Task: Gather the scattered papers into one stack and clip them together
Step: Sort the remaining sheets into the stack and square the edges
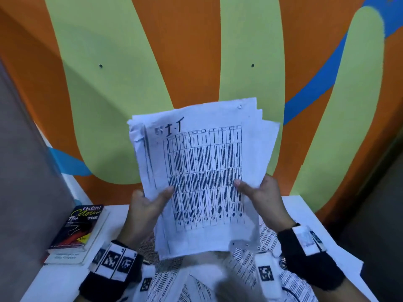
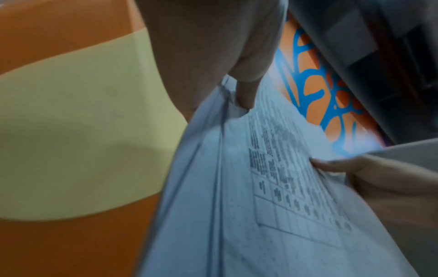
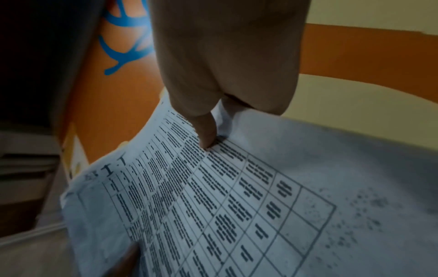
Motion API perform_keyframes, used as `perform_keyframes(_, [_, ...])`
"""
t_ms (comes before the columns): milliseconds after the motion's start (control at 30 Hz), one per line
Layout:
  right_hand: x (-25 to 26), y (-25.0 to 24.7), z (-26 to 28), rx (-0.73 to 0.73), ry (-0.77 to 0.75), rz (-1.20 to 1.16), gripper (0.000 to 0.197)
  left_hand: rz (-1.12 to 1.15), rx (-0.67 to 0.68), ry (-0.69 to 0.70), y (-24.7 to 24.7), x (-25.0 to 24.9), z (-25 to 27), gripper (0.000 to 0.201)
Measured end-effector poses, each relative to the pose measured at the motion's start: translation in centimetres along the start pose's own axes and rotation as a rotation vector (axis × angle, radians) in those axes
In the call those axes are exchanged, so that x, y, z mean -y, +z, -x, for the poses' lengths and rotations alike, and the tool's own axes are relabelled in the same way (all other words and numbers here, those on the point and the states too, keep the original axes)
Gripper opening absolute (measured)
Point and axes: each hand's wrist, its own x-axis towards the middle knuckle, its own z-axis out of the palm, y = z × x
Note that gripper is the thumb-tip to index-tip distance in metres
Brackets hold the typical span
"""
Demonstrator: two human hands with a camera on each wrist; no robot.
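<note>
A stack of white papers (image 1: 202, 171) with a printed table on its top sheet is held upright above the table, edges uneven. My left hand (image 1: 148, 203) grips its left side, thumb on the front. My right hand (image 1: 259, 192) grips the right side, thumb pressed on the table print. The left wrist view shows the left hand (image 2: 241, 90) pinching the stack (image 2: 260, 187). In the right wrist view the right hand's thumb (image 3: 208, 135) presses the top sheet (image 3: 237, 196). A black binder clip (image 1: 75, 230) lies on a book at the left.
More printed sheets (image 1: 257, 264) lie on the white table (image 1: 65, 280) under my wrists. An Oxford thesaurus (image 1: 80, 225) rests on another book at the table's left. An orange, green and blue wall (image 1: 196, 51) rises right behind the table.
</note>
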Motion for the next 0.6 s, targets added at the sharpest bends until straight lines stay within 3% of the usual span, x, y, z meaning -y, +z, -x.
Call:
perform_keyframes(67, [0.5,0.1,0.0,0.003,-0.072,0.033,0.04,0.036,0.005,-0.018,0.5,-0.7,0.3,0.024])
perform_keyframes(200, [-1.8,0.0,2.1,0.145,0.025,-0.05,0.049,0.039,0.114,-0.207,1.3,0.3,2.9,0.033])
perform_keyframes(267, [-3.6,0.0,3.3,0.195,0.11,-0.008,0.03,0.031,0.147,-0.31,2.0,1.3,4.5,0.031])
perform_keyframes(400, [-4.6,0.1,3.9,0.052,0.152,0.013,0.022,0.018,0.04,-0.223,3.2,2.1,4.2,0.014])
perform_keyframes(533, [-2.3,0.1,2.5,-0.006,0.003,0.077,0.014,-0.011,0.007,-0.098,3.6,0.4,1.7,0.064])
perform_keyframes(567, [-1.6,0.0,2.3,0.014,-0.023,0.078,0.007,-0.02,0.014,-0.067,3.7,-0.4,1.3,0.066])
perform_keyframes(600, [-1.6,-0.3,2.2,0.032,-0.022,0.075,0.021,-0.023,0.035,-0.05,3.7,-1.1,1.1,0.058])
